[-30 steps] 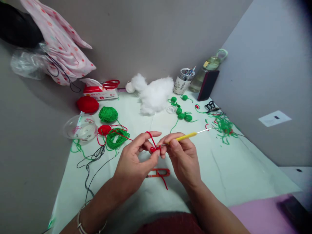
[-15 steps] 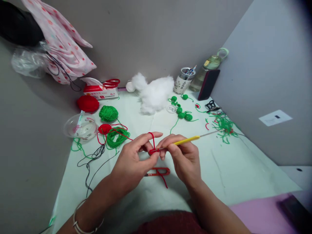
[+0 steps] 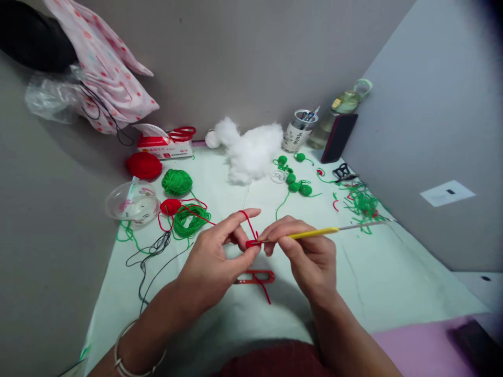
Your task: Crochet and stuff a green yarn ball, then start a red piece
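My left hand (image 3: 214, 256) pinches a small red crochet piece (image 3: 252, 244) between thumb and fingers. Red yarn (image 3: 248, 221) loops over its raised index finger and runs down to the piece. In my right hand (image 3: 304, 251) is a crochet hook (image 3: 314, 233) with a yellow handle, its thin metal tip touching the red piece. The hook's other metal end points right. Below my hands lie orange thread snips (image 3: 267, 276) with a red yarn tail across them. A small red yarn ball (image 3: 170, 207) rests left of my left hand.
Green yarn (image 3: 177, 181), a larger red ball (image 3: 144, 165) and a clear plastic bowl (image 3: 133, 204) stand at left. White stuffing (image 3: 257, 152) sits at the back, near small green crocheted balls (image 3: 294, 186). A pen holder (image 3: 299, 131), a phone (image 3: 340, 138) and yarn scraps (image 3: 363, 201) are at right.
My right hand has moved right, and the hook has tilted closer to level, its tip still at the red piece. My left hand stays nearly in place.
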A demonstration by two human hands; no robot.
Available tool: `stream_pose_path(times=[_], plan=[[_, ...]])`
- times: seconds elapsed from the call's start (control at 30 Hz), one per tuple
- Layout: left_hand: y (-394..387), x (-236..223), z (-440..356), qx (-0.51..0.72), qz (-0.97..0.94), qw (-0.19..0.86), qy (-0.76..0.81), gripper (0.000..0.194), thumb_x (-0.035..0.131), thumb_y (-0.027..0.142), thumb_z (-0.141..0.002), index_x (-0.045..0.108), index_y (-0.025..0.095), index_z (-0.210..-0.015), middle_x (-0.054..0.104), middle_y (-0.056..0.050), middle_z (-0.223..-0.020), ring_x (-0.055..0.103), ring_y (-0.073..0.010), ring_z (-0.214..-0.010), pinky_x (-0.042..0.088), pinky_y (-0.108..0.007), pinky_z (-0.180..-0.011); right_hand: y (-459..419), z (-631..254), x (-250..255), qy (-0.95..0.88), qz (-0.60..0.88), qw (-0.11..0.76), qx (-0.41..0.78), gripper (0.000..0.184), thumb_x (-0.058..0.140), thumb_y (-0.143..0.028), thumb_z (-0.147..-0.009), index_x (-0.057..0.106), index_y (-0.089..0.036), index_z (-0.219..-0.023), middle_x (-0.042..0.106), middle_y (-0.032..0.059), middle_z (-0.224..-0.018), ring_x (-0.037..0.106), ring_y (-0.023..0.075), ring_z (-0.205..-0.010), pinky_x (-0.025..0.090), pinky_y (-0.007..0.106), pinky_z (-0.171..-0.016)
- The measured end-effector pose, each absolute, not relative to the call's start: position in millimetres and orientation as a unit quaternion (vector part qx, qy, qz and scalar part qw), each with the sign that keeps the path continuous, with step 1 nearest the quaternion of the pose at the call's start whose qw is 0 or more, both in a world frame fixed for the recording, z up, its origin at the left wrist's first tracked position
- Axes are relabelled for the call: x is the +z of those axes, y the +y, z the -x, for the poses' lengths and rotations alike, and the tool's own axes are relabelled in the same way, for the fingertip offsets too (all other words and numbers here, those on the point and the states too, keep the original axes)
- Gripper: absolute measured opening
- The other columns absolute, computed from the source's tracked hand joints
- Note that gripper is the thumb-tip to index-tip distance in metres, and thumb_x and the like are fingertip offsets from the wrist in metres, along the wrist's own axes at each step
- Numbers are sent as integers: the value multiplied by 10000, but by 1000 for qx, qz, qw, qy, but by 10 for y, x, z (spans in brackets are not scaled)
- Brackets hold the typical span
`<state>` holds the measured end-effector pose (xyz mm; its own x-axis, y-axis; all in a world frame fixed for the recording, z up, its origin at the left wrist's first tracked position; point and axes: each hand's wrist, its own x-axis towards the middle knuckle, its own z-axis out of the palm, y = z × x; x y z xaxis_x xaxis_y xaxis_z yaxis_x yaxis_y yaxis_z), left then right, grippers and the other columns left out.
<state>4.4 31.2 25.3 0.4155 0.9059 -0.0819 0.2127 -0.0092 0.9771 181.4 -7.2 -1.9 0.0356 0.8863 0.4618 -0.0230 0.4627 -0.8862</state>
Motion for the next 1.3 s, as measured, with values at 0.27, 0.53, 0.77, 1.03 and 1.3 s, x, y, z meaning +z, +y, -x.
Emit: stream_pose_path(times=[0.27, 0.53, 0.77, 1.03, 1.3], plan=[[308, 281, -62, 304, -609, 599, 422, 537, 696, 192, -785, 699, 231, -1321, 631, 33, -731, 647, -150, -716, 576, -267, -715, -47, -1735, -52, -575, 379, 606, 398, 174, 643, -284, -1006, 782, -218, -925, 733, 47, -830, 649, 164, -709, 558, 300, -623], [231, 228, -127, 440, -567, 544, 435, 383, 707, 127, -790, 746, 256, -1149, 574, 42, -789, 600, -113, -766, 535, -238, -814, -37, -1588, -170, -443, 363, 697, 432, 122, 685, -296, -987, 800, -257, -981, 762, 32, -905, 661, 124, -646, 573, 271, -620], [174, 129, -203, 502, -474, 595, 411, 343, 758, 170, -859, 722, 270, -1186, 634, 41, -865, 623, -101, -859, 511, -214, -870, -131, -1570, -96, -525, 428, 688, 260, 180, 636, -203, -1002, 793, -285, -1033, 748, 41, -916, 669, 167, -715, 569, 313, -620], [213, 146, -186, 393, -327, 802, 310, 576, 849, 287, -802, 669, 202, -1344, 645, 26, -785, 602, -101, -709, 493, -226, -711, -237, -1688, -139, -694, 444, 567, 7, 414, 653, -71, -952, 738, -320, -1271, 742, 39, -1008, 710, 186, -851, 606, 314, -677], [260, 136, -114, 464, -409, 700, 357, 389, 813, 221, -851, 757, 262, -1234, 627, 36, -768, 577, -88, -729, 483, -192, -713, -91, -1745, -30, -510, 376, 708, 311, 186, 615, -177, -1016, 792, -235, -1030, 719, 28, -843, 659, 157, -692, 542, 318, -619]])
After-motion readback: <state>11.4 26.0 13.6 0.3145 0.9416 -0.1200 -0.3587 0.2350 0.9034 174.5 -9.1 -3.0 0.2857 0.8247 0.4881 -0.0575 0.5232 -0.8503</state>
